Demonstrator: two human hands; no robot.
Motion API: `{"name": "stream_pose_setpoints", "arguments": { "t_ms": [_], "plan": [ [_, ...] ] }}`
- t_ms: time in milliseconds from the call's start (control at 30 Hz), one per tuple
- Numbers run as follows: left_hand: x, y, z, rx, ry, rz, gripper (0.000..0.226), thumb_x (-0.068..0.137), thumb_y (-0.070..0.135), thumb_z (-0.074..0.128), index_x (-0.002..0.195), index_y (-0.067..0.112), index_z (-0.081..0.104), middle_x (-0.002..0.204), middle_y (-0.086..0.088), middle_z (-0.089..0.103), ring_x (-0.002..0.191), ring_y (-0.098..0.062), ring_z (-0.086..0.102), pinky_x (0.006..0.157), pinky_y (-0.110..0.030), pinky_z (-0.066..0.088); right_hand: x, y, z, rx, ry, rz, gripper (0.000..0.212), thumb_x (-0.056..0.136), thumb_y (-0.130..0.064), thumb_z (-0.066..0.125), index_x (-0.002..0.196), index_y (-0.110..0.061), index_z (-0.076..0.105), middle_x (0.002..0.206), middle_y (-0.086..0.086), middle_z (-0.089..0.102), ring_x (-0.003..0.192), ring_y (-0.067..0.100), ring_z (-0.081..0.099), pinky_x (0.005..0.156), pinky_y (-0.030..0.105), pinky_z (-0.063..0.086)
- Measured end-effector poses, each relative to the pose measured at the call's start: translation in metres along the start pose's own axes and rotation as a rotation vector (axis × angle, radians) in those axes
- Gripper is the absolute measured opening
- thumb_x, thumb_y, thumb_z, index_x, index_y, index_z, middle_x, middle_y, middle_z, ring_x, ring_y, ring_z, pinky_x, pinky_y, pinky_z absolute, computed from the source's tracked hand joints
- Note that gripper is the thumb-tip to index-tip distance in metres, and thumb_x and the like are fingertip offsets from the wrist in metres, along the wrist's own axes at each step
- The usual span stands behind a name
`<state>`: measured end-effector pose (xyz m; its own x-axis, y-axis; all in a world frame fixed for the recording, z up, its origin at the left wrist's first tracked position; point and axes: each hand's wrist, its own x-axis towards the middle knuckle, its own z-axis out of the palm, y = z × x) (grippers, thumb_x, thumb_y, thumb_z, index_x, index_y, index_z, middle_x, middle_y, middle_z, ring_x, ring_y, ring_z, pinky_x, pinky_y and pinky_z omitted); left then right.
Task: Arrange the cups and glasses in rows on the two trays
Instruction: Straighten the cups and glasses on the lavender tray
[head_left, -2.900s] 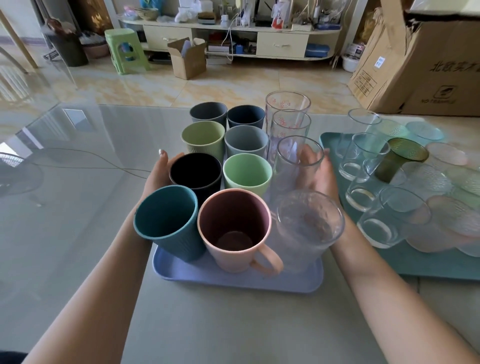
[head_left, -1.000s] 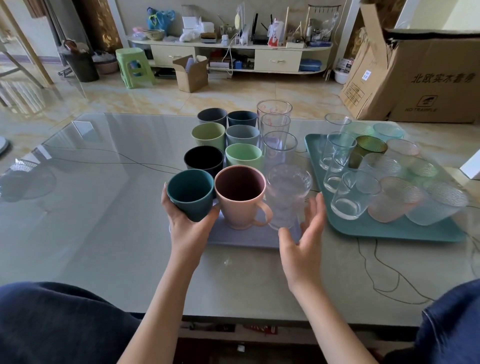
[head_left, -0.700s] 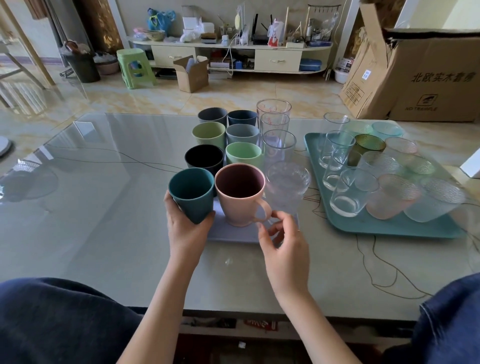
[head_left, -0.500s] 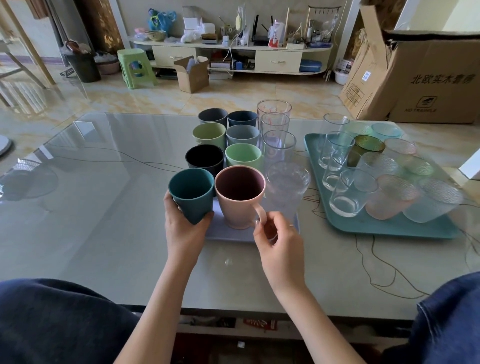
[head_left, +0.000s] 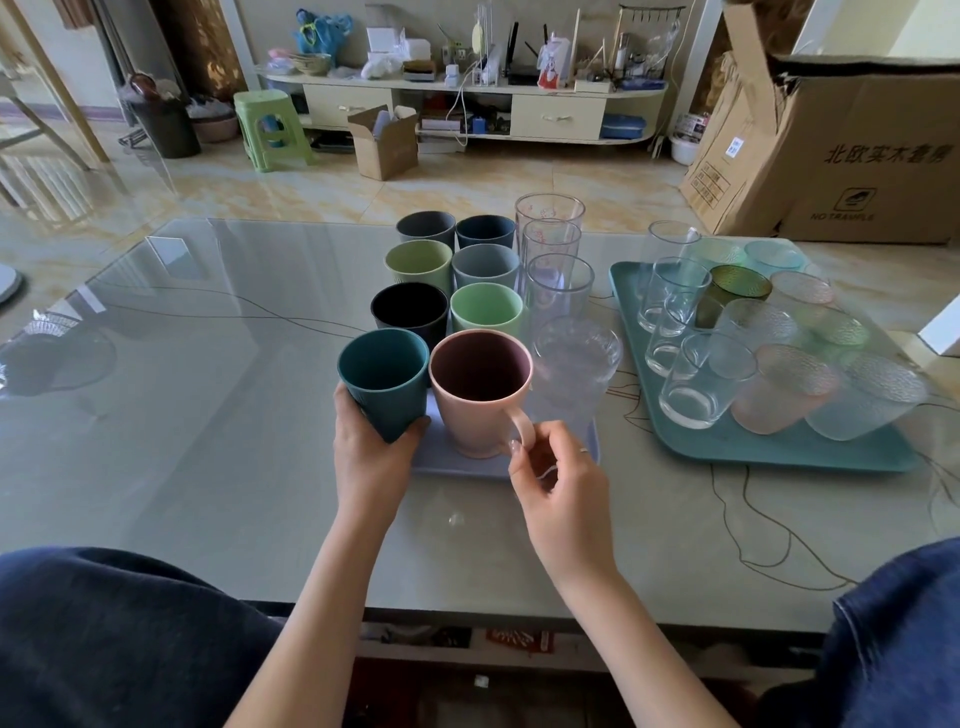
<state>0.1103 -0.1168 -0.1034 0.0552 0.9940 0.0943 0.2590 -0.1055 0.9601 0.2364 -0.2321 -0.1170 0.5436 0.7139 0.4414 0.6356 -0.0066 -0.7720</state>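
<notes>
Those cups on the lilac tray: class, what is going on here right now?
A person seated at a glass-topped table is arranging drinkware. The left hand grips the teal cup at the front of the lilac tray, while the right hand pinches the handle of the pink mug beside it. Behind them coloured cups and clear tumblers stand in rows. A teal tray to the right holds more glasses, clear and tinted, in rows.
</notes>
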Motion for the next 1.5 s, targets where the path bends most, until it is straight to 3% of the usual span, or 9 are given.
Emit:
{"name": "stream_pose_setpoints", "arguments": {
  "t_ms": [167, 333, 467, 533, 667, 800, 1200, 1367, 1500],
  "plan": [
    [0.000, 0.001, -0.001, 0.000, -0.020, 0.001, 0.075, 0.074, 0.007, 0.074, 0.136, 0.018, 0.033, 0.128, -0.005, 0.053, 0.105, -0.016, 0.048, 0.081, -0.029, 0.040, 0.000, 0.000, -0.003, 0.106, -0.034, 0.002, 0.013, 0.090, -0.036, 0.051, 0.090, -0.023, 0.053, 0.073, -0.005, 0.060, 0.065, 0.012, 0.058, 0.056, 0.016, 0.045],
    [0.000, 0.002, -0.002, 0.004, -0.041, 0.004, 0.071, 0.076, 0.006, 0.072, 0.134, 0.018, 0.034, 0.127, -0.004, 0.053, 0.104, -0.015, 0.048, 0.080, -0.028, 0.037, 0.009, 0.005, -0.019, 0.147, 0.302, 0.058, 0.042, 0.085, -0.035, 0.053, 0.122, -0.017, 0.045, 0.106, 0.003, 0.053, 0.095, 0.022, 0.054, 0.084, 0.032, 0.047],
    [0.002, 0.001, -0.004, -0.001, -0.059, 0.001, 0.071, 0.076, 0.005, 0.073, 0.134, 0.018, 0.034, 0.127, -0.003, 0.053, 0.106, -0.016, 0.049, 0.080, -0.028, 0.038, 0.038, 0.021, -0.027, 0.279, 0.004, 0.228, 0.080, 0.080, -0.019, 0.071, 0.145, -0.018, 0.025, 0.144, 0.000, 0.042, 0.133, 0.011, 0.041, 0.113, 0.034, 0.034],
    [0.002, 0.002, -0.004, 0.000, -0.062, -0.002, 0.071, 0.076, 0.005, 0.072, 0.134, 0.018, 0.034, 0.126, -0.003, 0.053, 0.104, -0.014, 0.047, 0.079, -0.028, 0.037, 0.045, 0.025, -0.027, 0.290, -0.058, 0.211, 0.077, 0.079, -0.013, 0.075, 0.142, -0.017, 0.032, 0.139, -0.004, 0.049, 0.130, 0.008, 0.045, 0.112, 0.033, 0.035],
    [0.001, 0.001, -0.004, 0.005, -0.054, 0.009, 0.071, 0.076, 0.006, 0.073, 0.134, 0.018, 0.034, 0.127, -0.002, 0.053, 0.104, -0.013, 0.047, 0.080, -0.027, 0.037, 0.044, 0.024, -0.025, 0.230, 0.037, 0.211, 0.066, 0.073, -0.015, 0.079, 0.125, -0.025, 0.040, 0.122, -0.005, 0.054, 0.114, 0.013, 0.054, 0.101, 0.032, 0.044],
    [0.002, 0.000, -0.003, 0.009, -0.052, 0.005, 0.071, 0.076, 0.006, 0.073, 0.134, 0.017, 0.034, 0.128, -0.004, 0.052, 0.105, -0.014, 0.047, 0.081, -0.028, 0.038, 0.038, 0.021, -0.025, 0.208, 0.061, 0.185, 0.068, 0.071, -0.018, 0.081, 0.127, -0.021, 0.041, 0.119, -0.007, 0.054, 0.109, 0.012, 0.054, 0.094, 0.029, 0.047],
    [0.005, -0.004, -0.003, 0.009, -0.072, -0.001, 0.072, 0.077, 0.004, 0.071, 0.135, 0.017, 0.031, 0.131, -0.003, 0.050, 0.108, -0.014, 0.046, 0.087, -0.030, 0.040, 0.043, 0.015, -0.038, 0.363, -0.090, 0.280, 0.060, 0.071, -0.032, 0.059, 0.129, -0.024, 0.045, 0.122, -0.007, 0.060, 0.114, 0.014, 0.058, 0.102, 0.047, 0.045],
    [0.004, -0.006, -0.005, 0.071, -0.074, 0.029, 0.074, 0.074, -0.002, 0.068, 0.136, 0.016, 0.031, 0.128, -0.003, 0.051, 0.108, -0.014, 0.046, 0.084, -0.029, 0.039, 0.047, 0.013, -0.047, 0.404, -0.159, 0.263, 0.062, 0.072, -0.014, 0.047, 0.133, -0.028, 0.043, 0.125, -0.008, 0.058, 0.117, 0.006, 0.054, 0.106, 0.038, 0.042],
    [0.015, -0.003, -0.018, -0.183, -0.092, -0.031, 0.072, 0.074, -0.021, 0.046, 0.136, 0.015, 0.039, 0.133, -0.006, 0.053, 0.125, -0.020, 0.048, 0.101, -0.042, 0.044, 0.073, 0.003, -0.061, 0.390, -0.104, 0.248, 0.070, 0.075, -0.018, 0.041, 0.144, -0.025, 0.032, 0.140, -0.003, 0.044, 0.125, 0.005, 0.042, 0.092, 0.004, 0.038]
  ]
}}
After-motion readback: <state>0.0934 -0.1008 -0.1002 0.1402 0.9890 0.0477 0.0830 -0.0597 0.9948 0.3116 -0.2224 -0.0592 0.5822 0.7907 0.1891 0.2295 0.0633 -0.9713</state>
